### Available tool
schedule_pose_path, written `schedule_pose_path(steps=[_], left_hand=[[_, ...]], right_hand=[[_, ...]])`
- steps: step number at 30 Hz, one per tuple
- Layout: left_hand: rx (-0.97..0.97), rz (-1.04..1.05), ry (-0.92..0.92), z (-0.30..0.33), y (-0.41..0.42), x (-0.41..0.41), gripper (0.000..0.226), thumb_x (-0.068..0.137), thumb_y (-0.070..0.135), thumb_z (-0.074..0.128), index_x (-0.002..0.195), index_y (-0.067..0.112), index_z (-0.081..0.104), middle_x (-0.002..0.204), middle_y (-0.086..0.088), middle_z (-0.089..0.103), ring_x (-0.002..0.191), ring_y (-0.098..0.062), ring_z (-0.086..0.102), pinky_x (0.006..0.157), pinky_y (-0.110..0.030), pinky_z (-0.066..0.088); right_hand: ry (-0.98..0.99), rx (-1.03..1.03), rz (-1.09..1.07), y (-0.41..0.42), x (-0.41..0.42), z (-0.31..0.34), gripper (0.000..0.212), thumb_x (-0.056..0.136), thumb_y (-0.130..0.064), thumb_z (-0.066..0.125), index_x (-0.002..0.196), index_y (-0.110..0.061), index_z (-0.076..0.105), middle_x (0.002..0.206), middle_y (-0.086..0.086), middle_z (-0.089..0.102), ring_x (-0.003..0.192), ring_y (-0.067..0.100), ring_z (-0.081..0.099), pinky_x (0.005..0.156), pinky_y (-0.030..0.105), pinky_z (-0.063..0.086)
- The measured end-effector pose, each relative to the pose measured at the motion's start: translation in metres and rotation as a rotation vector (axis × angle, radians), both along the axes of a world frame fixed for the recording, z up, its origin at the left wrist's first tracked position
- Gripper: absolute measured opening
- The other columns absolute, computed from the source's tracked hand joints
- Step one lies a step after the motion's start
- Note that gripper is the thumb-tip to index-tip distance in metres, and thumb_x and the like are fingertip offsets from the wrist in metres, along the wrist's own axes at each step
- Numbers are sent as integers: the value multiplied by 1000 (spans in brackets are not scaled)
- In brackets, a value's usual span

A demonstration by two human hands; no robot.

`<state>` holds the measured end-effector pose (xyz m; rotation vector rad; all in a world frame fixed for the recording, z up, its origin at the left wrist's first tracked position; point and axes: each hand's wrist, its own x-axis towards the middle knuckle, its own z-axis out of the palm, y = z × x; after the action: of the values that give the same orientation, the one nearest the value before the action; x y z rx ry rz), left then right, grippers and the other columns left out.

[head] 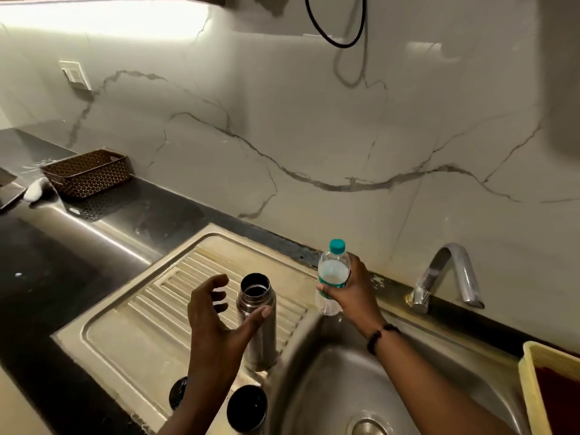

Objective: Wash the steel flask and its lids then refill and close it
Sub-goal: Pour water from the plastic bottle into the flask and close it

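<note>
The steel flask (258, 321) stands upright and uncapped on the ribbed drainboard (131, 334) beside the sink bowl. My left hand (216, 315) hovers just left of it with spread, relaxed fingers; the thumb reaches in front of the flask body. Two dark lids lie at the drainboard's near edge: one (247, 409) in plain sight, the other (178, 392) partly hidden behind my left forearm. My right hand (353, 291) grips a clear plastic water bottle (333, 273) with a teal cap, held upright above the sink's left rim.
The steel sink bowl (332, 381) with its drain lies at lower right. A chrome tap (445, 277) stands behind it. A yellow tray (539, 390) sits at the right edge. A brown woven basket (88, 172) rests on the dark counter at far left.
</note>
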<state>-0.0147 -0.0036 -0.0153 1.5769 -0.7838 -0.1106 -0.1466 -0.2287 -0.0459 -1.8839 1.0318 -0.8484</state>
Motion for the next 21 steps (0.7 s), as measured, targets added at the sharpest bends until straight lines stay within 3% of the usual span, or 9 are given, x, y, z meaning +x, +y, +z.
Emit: schedule_pose_path(steps=[3,6,11,14,17,21], left_hand=[[147,-65,21,-13,-6,13,102,50,65,82,137,29,44,136,8,47,123,-7,48,100,-29,43],[223,-174,53,-24,-12,20,105,49,68,84,138,32,43,136,11,53,126,-8,50,104,-34,45],[200,-259,70,-26,-14,19,81,57,40,95,125,42,50,119,26,64,112,4,60,85,-5,43],[188,-260,92,-26,-14,18,79,59,35,93,126,40,51,119,25,65,112,5,60,86,-7,43],[176,-266,109,-27,-13,18,81,56,49,90,127,38,52,121,20,66,113,2,60,89,-17,44],[177,-257,122,-27,-13,17,84,53,53,85,128,40,51,122,23,64,114,6,58,90,-15,43]], right_hand=[[25,-40,-26,-14,22,-10,81,62,-14,91,130,-17,47,122,2,57,110,19,57,90,28,46],[34,-35,-35,-23,36,-22,79,64,-11,89,130,-15,46,123,4,56,111,21,57,88,26,44],[67,-25,-23,-28,44,-28,76,72,-10,85,132,-13,40,127,4,53,108,14,53,71,-1,35],[75,17,-6,-29,41,-30,77,74,-8,83,134,-15,36,128,2,51,111,12,52,71,-1,39],[71,62,-8,-27,36,-31,83,72,-9,85,137,-16,33,128,-1,50,115,13,52,88,16,43],[120,94,-2,-24,32,-30,83,74,-6,83,139,-13,31,120,-7,42,108,7,45,70,-3,36]])
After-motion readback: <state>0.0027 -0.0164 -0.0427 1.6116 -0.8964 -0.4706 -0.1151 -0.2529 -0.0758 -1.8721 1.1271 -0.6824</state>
